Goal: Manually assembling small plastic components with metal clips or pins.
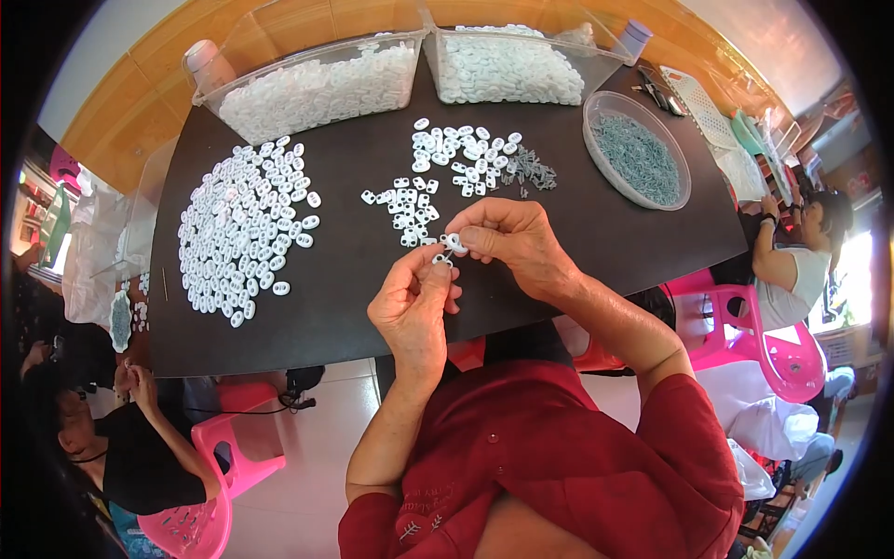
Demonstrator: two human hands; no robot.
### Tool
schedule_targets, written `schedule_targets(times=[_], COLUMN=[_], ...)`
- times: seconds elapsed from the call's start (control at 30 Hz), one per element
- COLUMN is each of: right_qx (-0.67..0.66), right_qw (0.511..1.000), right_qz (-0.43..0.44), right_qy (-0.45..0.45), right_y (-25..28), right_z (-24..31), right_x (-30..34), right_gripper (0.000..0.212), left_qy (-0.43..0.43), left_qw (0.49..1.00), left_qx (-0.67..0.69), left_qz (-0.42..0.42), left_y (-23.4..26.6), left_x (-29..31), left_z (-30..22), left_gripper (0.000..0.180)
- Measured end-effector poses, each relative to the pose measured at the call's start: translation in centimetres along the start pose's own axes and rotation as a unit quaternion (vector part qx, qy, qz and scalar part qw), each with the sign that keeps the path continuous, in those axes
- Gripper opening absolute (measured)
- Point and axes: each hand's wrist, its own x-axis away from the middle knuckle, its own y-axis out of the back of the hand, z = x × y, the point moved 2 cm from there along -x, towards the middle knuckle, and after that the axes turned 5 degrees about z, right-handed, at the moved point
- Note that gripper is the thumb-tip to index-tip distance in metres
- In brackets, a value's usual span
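My left hand [414, 312] pinches a small white plastic piece [443, 262] between thumb and fingertips. Just above it, my right hand [521, 247] holds a white oval piece with two holes [455, 244] by its fingertips. The two pieces meet or nearly meet; the exact contact is too small to tell. Beyond my hands lie a small group of white pieces with openings [407, 207] and a looser group of white ovals [447, 144]. Beside the ovals is a little heap of small grey slender parts [529, 171].
A broad heap of white ovals [247, 228] covers the dark table's [349, 307] left side. Two clear bins [312, 26] of white pieces stand at the back. At right sits a round tub [684, 168] of grey-green slender parts. Other people sit left and right on pink chairs [792, 359].
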Motion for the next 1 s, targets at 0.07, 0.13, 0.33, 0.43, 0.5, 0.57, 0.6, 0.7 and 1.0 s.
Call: schedule_targets(times=[0.07, 0.13, 0.33, 0.43, 0.5, 0.57, 0.6, 0.7, 1.0], right_qx=[0.008, 0.015, 0.020, 0.037, 0.047, 0.053, 0.059, 0.107, 0.131], right_qw=[1.000, 1.000, 1.000, 0.999, 0.999, 0.999, 0.998, 0.994, 0.991], right_qz=[0.001, 0.003, -0.004, -0.007, -0.010, -0.012, -0.014, -0.014, -0.022], right_qy=[-0.004, -0.007, 0.004, 0.005, 0.004, 0.006, 0.008, 0.020, 0.028], right_y=[-0.04, -0.21, -0.55, -0.56, -0.60, -0.61, -0.61, -0.54, -0.75], right_z=[0.03, 0.06, 0.33, 0.28, 0.34, 0.40, 0.42, 0.21, -0.07], right_x=[0.07, 0.08, 0.08, 0.12, 0.12, 0.15, 0.18, 0.24, 0.34], right_gripper=[0.014, 0.014, 0.014, 0.014, 0.013, 0.013, 0.013, 0.013, 0.011], left_qy=[0.001, -0.005, -0.013, -0.008, -0.006, -0.003, -0.004, -0.005, -0.009], left_qw=[1.000, 1.000, 1.000, 1.000, 1.000, 1.000, 1.000, 1.000, 0.999], left_qx=[0.002, -0.005, -0.025, -0.024, -0.027, -0.030, -0.026, -0.021, -0.033], left_qz=[0.003, 0.000, -0.003, -0.001, -0.003, -0.004, -0.003, -0.006, -0.014], left_y=[0.02, 0.08, 0.12, 0.12, 0.10, 0.07, 0.05, -0.02, -0.13], left_x=[0.08, 0.13, 0.29, 0.24, 0.25, 0.26, 0.25, 0.24, 0.22], left_z=[0.00, -0.02, 0.03, 0.15, 0.19, 0.25, 0.28, 0.36, 0.34], left_gripper=[0.016, 0.015, 0.015, 0.015, 0.015, 0.015, 0.015, 0.015, 0.015])
